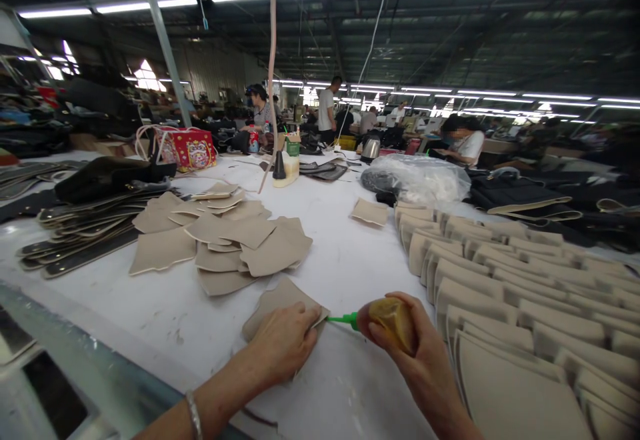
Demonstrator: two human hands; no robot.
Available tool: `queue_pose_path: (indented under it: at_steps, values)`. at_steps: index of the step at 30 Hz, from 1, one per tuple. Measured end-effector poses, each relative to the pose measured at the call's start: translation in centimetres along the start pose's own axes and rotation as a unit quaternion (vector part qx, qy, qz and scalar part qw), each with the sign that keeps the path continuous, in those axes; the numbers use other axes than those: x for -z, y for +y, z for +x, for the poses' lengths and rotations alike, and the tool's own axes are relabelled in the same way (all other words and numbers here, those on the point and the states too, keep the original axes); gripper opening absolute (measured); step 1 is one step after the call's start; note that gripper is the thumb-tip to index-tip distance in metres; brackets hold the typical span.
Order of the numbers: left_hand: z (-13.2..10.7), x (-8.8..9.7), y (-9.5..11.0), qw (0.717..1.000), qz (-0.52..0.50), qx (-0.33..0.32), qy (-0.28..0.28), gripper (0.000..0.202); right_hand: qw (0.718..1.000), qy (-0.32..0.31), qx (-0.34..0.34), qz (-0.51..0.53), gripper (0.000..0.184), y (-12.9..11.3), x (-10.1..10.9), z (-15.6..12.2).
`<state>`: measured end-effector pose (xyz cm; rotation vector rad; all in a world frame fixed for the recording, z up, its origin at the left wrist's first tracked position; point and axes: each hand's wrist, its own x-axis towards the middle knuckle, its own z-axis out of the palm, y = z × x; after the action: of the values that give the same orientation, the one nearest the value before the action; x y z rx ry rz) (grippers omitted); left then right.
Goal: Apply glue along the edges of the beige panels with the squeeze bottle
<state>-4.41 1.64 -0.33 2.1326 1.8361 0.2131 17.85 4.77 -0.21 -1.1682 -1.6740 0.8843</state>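
A beige leather-like piece [281, 299] lies on the white table, partly covered by my left hand [286, 340]. The fingers of that hand are closed and press on the piece near its right corner. My right hand [413, 340] is wrapped round a squeeze glue bottle [393, 320] with amber contents, held tilted on its side. Its green nozzle [345, 320] points left, and the tip meets the edge of the piece beside my left fingers. What lies under my left palm is hidden.
Loose beige pieces [250, 240] are heaped beyond my left hand. Rows of folded beige pieces [520, 313] fill the right side. Dark stacked straps [85, 227] lie at left. A red bag [187, 149], a plastic bag [425, 177] and a kettle [371, 148] stand farther back; people work behind.
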Motion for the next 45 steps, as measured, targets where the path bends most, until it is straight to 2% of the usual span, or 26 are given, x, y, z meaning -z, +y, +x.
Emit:
queue_pose_path:
  at_steps: [3, 7, 9, 14, 19, 23, 25, 28, 33, 38, 42, 45]
  values:
    - [-0.1, 0.1, 0.0, 1.0, -0.005, -0.001, -0.002, 0.042, 0.998, -0.044, -0.016, 0.03, 0.042, 0.0, 0.1, 0.2]
    - [-0.3, 0.3, 0.1, 1.0, -0.003, 0.004, -0.009, 0.043, 1.0, 0.011, -0.008, 0.028, 0.04, 0.2, 0.2, 0.6]
    - [-0.4, 0.4, 0.1, 1.0, -0.005, 0.006, -0.01, 0.042, 1.0, 0.017, -0.009, 0.023, 0.041, 0.1, 0.1, 0.4]
    - [-0.5, 0.7, 0.2, 1.0, -0.01, 0.007, -0.023, 0.043, 0.995, -0.07, -0.026, 0.061, 0.039, -0.3, -0.1, -0.3]
    - [-0.6, 0.9, 0.0, 1.0, -0.012, 0.001, -0.029, 0.043, 0.998, -0.021, -0.024, 0.049, 0.042, -0.1, -0.1, -0.3]
    - [-0.6, 0.4, -0.5, 1.0, -0.016, -0.015, -0.017, 0.044, 0.992, -0.102, -0.037, 0.068, 0.042, 0.0, -0.1, -1.0]
    - [-0.7, 0.3, -0.7, 1.0, -0.018, -0.018, -0.013, 0.044, 0.992, -0.104, -0.04, 0.066, 0.043, -0.1, -0.2, -1.3]
    - [-0.8, 0.3, -0.8, 1.0, -0.02, -0.019, -0.013, 0.044, 0.996, -0.067, -0.044, 0.049, 0.044, -0.1, -0.2, -1.5]
    - [-0.9, 0.4, -0.7, 0.999, -0.026, -0.021, -0.021, 0.046, 0.986, -0.133, -0.054, 0.083, 0.046, -0.4, -0.5, -1.9]
    - [-0.9, 0.2, -0.8, 0.999, -0.027, -0.016, -0.023, 0.046, 0.992, -0.084, -0.059, 0.07, 0.046, -0.5, -0.5, -2.3]
    - [-0.9, 0.0, -0.9, 0.999, -0.027, -0.015, -0.028, 0.047, 0.984, -0.134, -0.065, 0.101, 0.048, -0.6, -0.6, -2.5]
    - [-0.9, 0.0, -0.9, 0.999, -0.027, -0.017, -0.027, 0.047, 0.986, -0.116, -0.067, 0.103, 0.047, -0.5, -0.6, -2.4]
